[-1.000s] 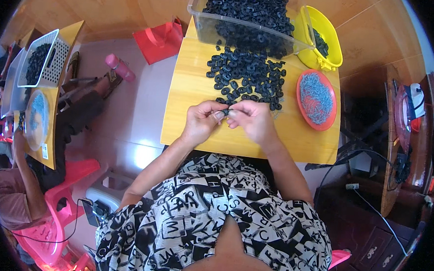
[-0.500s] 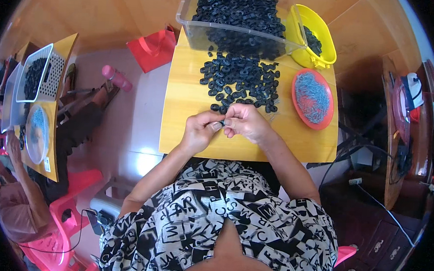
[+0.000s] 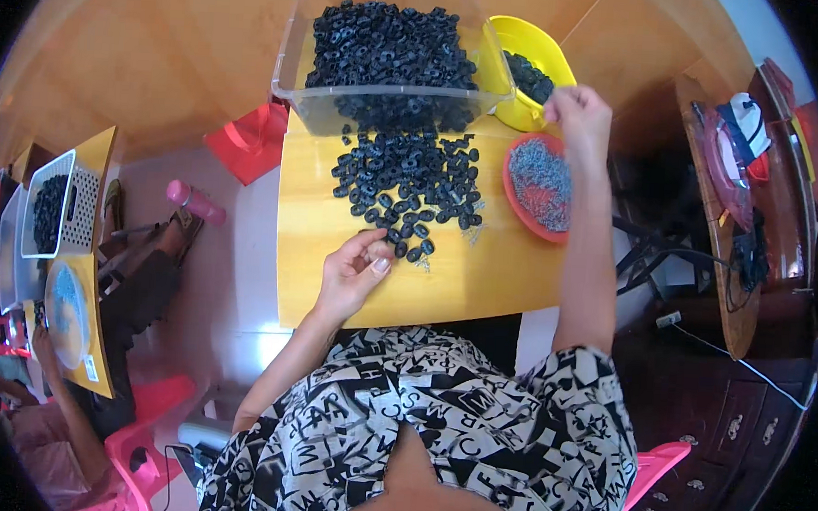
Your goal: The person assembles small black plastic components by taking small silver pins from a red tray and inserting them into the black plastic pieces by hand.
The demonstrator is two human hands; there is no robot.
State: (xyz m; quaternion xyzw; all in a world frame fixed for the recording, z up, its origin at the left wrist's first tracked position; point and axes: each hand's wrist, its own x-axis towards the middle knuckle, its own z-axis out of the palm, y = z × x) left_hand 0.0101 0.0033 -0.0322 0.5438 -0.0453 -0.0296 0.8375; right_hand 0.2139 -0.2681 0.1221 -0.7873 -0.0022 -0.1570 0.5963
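My left hand (image 3: 354, 273) rests at the near edge of a loose spread of small black oval parts (image 3: 404, 177) with holes in them. Its fingers are curled but apart from the thumb, and the fingertips come up against the nearest parts. Farther right, my right hand (image 3: 580, 118) is raised beside the rim of a yellow basin (image 3: 553, 64), its fingers drawn together; slight blur hides what they hold, if anything. More black parts (image 3: 527, 77) lie in that basin. Below my right forearm, partly covered by it, sits a red plate (image 3: 522, 211) heaped with small silvery pins (image 3: 538, 174).
A clear plastic bin (image 3: 380, 97) full of black parts stands at the back of the yellow table (image 3: 321, 260). A few loose pins (image 3: 470, 231) lie near the spread. On the floor are a red bag (image 3: 248, 141) and a pink bottle (image 3: 196, 202). A co-worker (image 3: 62, 432) sits at left.
My hands were together over a small piece and are now apart. The right hand has gone far and right to the yellow basin; the left has stayed by the spread parts. The view has shifted.
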